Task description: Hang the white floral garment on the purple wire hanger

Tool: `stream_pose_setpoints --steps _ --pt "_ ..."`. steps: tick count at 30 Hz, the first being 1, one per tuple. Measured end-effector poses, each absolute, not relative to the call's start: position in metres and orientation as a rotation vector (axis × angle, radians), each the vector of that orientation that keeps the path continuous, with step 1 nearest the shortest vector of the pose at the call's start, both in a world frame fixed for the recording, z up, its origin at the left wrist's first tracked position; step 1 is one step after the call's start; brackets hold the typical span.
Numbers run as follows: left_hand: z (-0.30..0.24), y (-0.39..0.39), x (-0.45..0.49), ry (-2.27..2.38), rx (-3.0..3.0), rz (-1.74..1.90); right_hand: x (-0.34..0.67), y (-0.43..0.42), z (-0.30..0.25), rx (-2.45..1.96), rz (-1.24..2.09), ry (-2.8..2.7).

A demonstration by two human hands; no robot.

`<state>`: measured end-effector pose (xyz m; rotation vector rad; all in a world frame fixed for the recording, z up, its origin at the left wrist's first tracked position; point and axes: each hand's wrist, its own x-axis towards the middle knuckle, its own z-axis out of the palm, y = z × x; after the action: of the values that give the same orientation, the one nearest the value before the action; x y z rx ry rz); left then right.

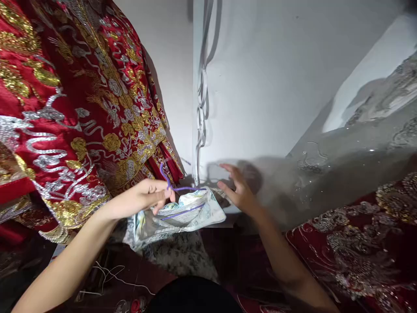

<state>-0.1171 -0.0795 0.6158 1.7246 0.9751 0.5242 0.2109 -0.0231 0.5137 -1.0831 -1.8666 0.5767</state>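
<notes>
My left hand point(151, 196) pinches a purple cord point(185, 189) between thumb and finger. One end of the cord sticks up above the fingers, and the rest runs right to the rim of a pale patterned fabric pouch point(213, 214). The pouch lies tilted beneath my left hand, with its top side gaping and whitish folds inside. A second purple strand point(182, 212) crosses its opening. My right hand point(239, 189) is held up just right of the pouch, fingers apart and empty, touching nothing that I can see.
A red garment with gold and silver embroidery point(114, 100) hangs at the left. White straps point(202, 95) hang down the wall in the middle. Sheer beaded fabric point(325, 169) and a dark red beaded garment point(352, 243) are at the right. A white cable point(127, 282) lies below.
</notes>
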Motion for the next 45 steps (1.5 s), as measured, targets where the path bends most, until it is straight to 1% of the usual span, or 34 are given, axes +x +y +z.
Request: stream_pose_setpoints --steps 2,4,6,9,12,14,15,17,21,23,25,27,29,32,33,34,35,38,42,45 --pt "0.622 -0.064 -0.124 1.070 1.831 0.667 0.212 -0.006 0.519 -1.010 0.808 -1.981" --pt "0.627 -0.046 -0.127 1.199 1.898 0.853 0.211 0.009 0.530 -0.963 0.958 -1.945" --pt "0.629 -0.030 -0.125 1.330 1.970 1.122 0.209 0.022 0.546 -0.962 0.948 -1.744" --pt "0.632 -0.019 -0.117 1.449 2.154 1.629 0.213 0.038 0.575 -0.977 0.941 -1.436" --pt "0.628 -0.023 -0.106 1.327 2.315 2.040 0.229 0.044 0.598 -0.976 0.916 -1.252" --pt "0.617 -0.029 -0.101 1.175 2.405 2.160 0.243 0.043 0.603 -0.968 0.835 -1.186" --pt "0.609 -0.032 -0.098 1.125 2.440 2.152 0.249 0.041 0.602 -0.965 0.806 -1.175" --pt "0.588 -0.036 -0.092 1.130 2.448 1.978 0.259 0.033 0.594 -0.968 0.783 -1.174" --pt "0.538 -0.037 -0.077 1.361 2.210 1.283 0.268 0.018 0.561 -1.029 0.722 -1.147" --pt "0.515 -0.033 -0.070 1.466 2.064 1.070 0.269 0.016 0.547 -1.050 0.688 -1.124" --pt "0.497 -0.028 -0.062 1.511 1.906 1.107 0.268 0.016 0.539 -1.060 0.674 -1.104" --pt "0.484 -0.024 -0.055 1.453 1.735 1.301 0.266 0.014 0.534 -1.104 0.615 -1.088" --pt "0.475 -0.025 -0.049 1.327 1.578 1.449 0.257 0.004 0.525 -1.198 0.403 -1.006" --pt "0.465 -0.030 -0.045 1.187 1.353 1.508 0.222 -0.020 0.493 -1.321 0.015 -0.722" --pt "0.462 -0.032 -0.044 1.153 1.265 1.511 0.205 -0.028 0.478 -1.363 0.059 -0.691" --pt "0.459 -0.034 -0.044 1.116 1.176 1.509 0.186 -0.035 0.463 -1.415 0.249 -0.776" --pt "0.458 -0.035 -0.043 1.075 1.093 1.503 0.167 -0.039 0.449 -1.442 0.549 -0.977" --pt "0.457 -0.037 -0.039 0.945 0.900 1.465 0.121 -0.042 0.420 -1.372 0.995 -1.316" --pt "0.464 -0.042 -0.035 0.849 0.703 1.434 0.103 -0.033 0.412 -1.153 1.368 -1.575" --pt "0.468 -0.046 -0.033 0.798 0.628 1.423 0.108 -0.034 0.412 -1.047 1.462 -1.557"
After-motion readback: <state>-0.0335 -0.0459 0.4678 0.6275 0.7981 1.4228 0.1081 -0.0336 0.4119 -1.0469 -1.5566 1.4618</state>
